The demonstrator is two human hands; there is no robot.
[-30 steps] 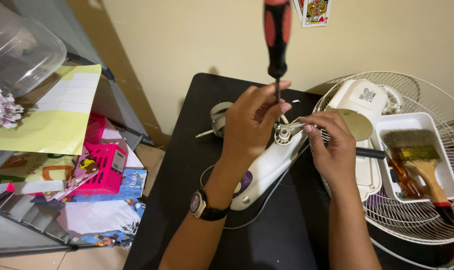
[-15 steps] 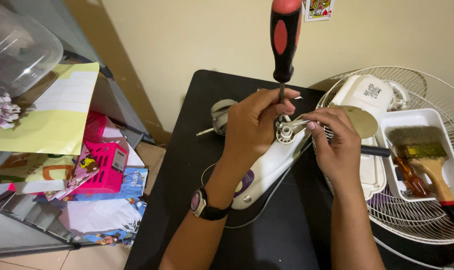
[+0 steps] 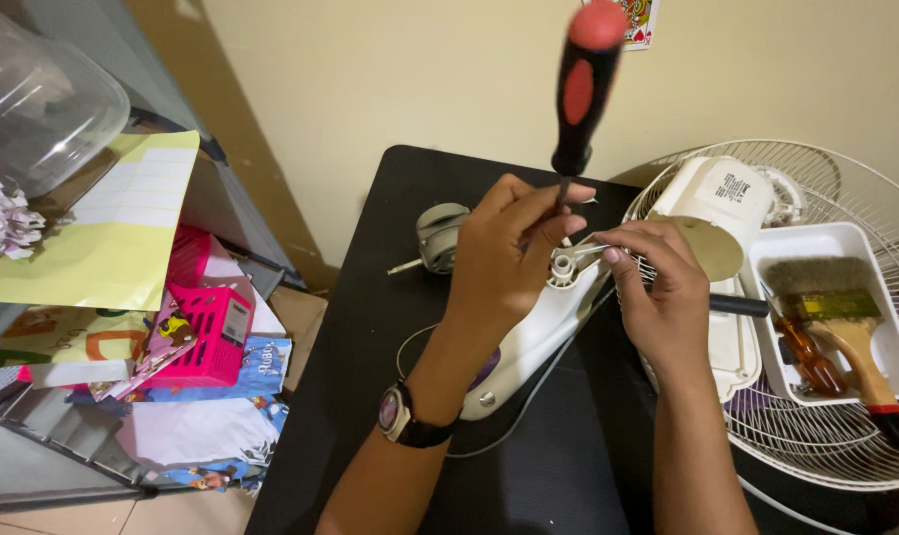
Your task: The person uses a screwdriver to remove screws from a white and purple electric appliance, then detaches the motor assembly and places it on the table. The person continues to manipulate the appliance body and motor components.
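Note:
My left hand [image 3: 506,260] pinches the shaft of a red-and-black screwdriver [image 3: 583,84] that stands nearly upright, its tip down at the round end of a white plastic fan housing [image 3: 529,342] lying on the black table [image 3: 390,327]. My right hand [image 3: 663,297] grips a thin metal part beside that round end, with a black handle [image 3: 739,305] sticking out to the right of the hand. A dark watch sits on my left wrist. The screwdriver's tip is hidden behind my fingers.
A small grey motor [image 3: 440,236] lies on the table left of my hands. At right, a white wire fan guard [image 3: 846,436] holds a white cover [image 3: 717,213] and a white tray [image 3: 896,342] with a paintbrush [image 3: 836,317]. A shelf with pink baskets [image 3: 207,327] and papers stands at left.
The screwdriver's handle has tilted to the right and sits lower in view. Both hands stay at the round end of the housing, shifted only slightly.

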